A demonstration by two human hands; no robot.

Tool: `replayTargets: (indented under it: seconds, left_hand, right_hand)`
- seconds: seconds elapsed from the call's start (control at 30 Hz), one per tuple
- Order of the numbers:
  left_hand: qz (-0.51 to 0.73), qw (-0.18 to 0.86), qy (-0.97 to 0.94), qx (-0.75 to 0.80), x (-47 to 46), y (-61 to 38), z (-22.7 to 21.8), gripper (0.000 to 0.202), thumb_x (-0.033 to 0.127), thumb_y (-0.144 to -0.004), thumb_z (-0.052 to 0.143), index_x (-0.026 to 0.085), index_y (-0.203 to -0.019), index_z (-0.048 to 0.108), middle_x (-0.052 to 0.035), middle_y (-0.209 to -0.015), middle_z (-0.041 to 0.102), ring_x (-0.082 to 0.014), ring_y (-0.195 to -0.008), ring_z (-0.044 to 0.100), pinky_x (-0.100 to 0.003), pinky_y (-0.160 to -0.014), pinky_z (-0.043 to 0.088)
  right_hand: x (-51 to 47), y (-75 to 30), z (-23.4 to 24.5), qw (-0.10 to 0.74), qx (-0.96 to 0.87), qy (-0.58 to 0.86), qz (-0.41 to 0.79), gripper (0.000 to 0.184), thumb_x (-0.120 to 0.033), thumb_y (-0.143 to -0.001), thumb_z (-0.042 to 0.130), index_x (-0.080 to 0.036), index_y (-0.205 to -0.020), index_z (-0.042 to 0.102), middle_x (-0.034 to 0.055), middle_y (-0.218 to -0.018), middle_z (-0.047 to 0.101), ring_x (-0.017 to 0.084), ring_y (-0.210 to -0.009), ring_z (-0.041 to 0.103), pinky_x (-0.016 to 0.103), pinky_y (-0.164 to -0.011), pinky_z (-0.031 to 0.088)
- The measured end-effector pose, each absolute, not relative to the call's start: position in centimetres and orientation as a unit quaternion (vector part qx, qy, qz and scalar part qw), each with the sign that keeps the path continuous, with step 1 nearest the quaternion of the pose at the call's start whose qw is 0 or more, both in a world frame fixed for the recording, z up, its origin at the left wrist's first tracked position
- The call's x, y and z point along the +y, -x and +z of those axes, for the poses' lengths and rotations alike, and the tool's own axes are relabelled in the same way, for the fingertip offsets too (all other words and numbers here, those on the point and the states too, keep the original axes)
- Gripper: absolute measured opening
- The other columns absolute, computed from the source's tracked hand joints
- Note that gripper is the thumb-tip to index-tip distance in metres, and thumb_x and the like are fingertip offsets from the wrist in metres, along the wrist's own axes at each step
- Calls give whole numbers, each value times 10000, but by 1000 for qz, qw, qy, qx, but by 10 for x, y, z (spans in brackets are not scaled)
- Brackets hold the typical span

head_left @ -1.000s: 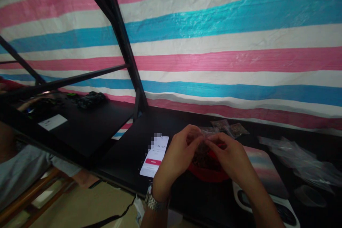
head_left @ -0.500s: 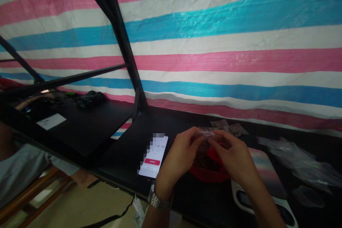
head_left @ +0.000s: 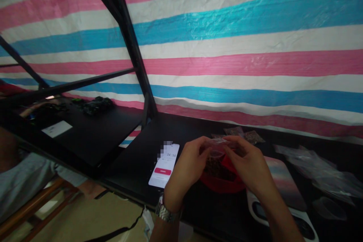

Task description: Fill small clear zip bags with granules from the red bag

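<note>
My left hand (head_left: pixel 188 166) and my right hand (head_left: pixel 249 166) are both raised over a red bowl (head_left: pixel 222 183) that holds dark brown bits. Between them they pinch the top of a small clear plastic bag (head_left: pixel 217 148) with brown contents inside. Both hands are closed on the bag's upper edge, thumbs and fingertips meeting. A metal watch (head_left: pixel 166 213) sits on my left wrist. The bowl stands on a black table (head_left: pixel 133 155).
A phone (head_left: pixel 164 165) with a lit timer screen lies left of the bowl. Small filled bags (head_left: pixel 244 135) lie behind it, empty clear bags (head_left: pixel 317 166) to the right, a scale (head_left: pixel 286 196) under my right arm. A black frame post (head_left: pixel 133 49) rises left. Another person's sleeve (head_left: pixel 25 181) is far left.
My hands have stayed over the bowl, shifting only slightly as they work the bag's top edge. The phone's timer has counted up.
</note>
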State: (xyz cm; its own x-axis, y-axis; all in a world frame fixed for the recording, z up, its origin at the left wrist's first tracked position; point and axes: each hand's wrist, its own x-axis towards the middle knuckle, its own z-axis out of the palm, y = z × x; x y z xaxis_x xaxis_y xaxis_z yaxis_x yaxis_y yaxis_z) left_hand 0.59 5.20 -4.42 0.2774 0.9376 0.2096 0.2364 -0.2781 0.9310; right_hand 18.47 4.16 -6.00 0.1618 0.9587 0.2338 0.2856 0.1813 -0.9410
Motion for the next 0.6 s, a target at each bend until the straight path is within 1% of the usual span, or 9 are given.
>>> replayTargets:
  seconds: [0.1,0.2,0.27,0.37,0.47,0.53,0.6]
  left_hand:
    - [436,403,-671,445,53,-4,-43,158,165,-963,645,220,-1007,787,-39,-1028,836,-221,-965,778,-308,-844,572]
    - [454,386,-657,461,54,-4,-42,187,80,-917,630,212,-942,759,-22,-958,819,-202,-930,765,-289,-841,555]
    - [466,385,-649,462,54,-5,-42,182,70,-905,627,213,-933,735,-14,-945,808,-193,-919,757,-281,-836,549]
    - [476,394,-637,460,55,-5,-45,113,149,-918,667,222,-995,707,-5,-895,782,-191,-864,745,-281,-793,547]
    - [475,396,-634,463,55,-4,-47,142,211,-922,682,230,-1062,696,12,-820,748,-189,-805,728,-288,-769,544]
    - [473,396,-637,463,55,-3,-47,153,235,-931,674,234,-1082,699,13,-809,745,-190,-801,728,-293,-774,546]
    - [475,392,-635,466,55,-1,-46,158,235,-930,671,237,-1084,703,12,-818,747,-190,-815,730,-293,-786,544]
  right_hand:
    - [41,-181,-59,506,-576,555,322,337,-396,-793,726,-238,-1086,778,80,-1048,835,276,-887,773,430,-845,616]
    - [41,-179,-58,479,-588,568,319,280,-394,-807,689,-239,-1019,787,59,-940,823,256,-820,754,407,-803,603]
    - [41,-179,-57,480,-589,568,317,277,-422,-819,678,-237,-994,787,56,-919,813,253,-817,745,404,-806,592]
    - [42,-183,-59,491,-582,567,315,308,-455,-823,678,-225,-1004,774,55,-892,797,254,-821,737,401,-805,579]
    - [43,-187,-62,493,-573,572,319,318,-455,-822,672,-214,-1015,748,36,-800,757,234,-745,711,363,-714,557]
    - [43,-189,-62,488,-573,572,326,321,-456,-825,665,-215,-1026,731,15,-741,721,217,-681,680,335,-643,525]
    - [44,-192,-62,492,-571,568,329,332,-465,-820,668,-223,-1042,719,7,-720,709,214,-659,669,326,-616,507]
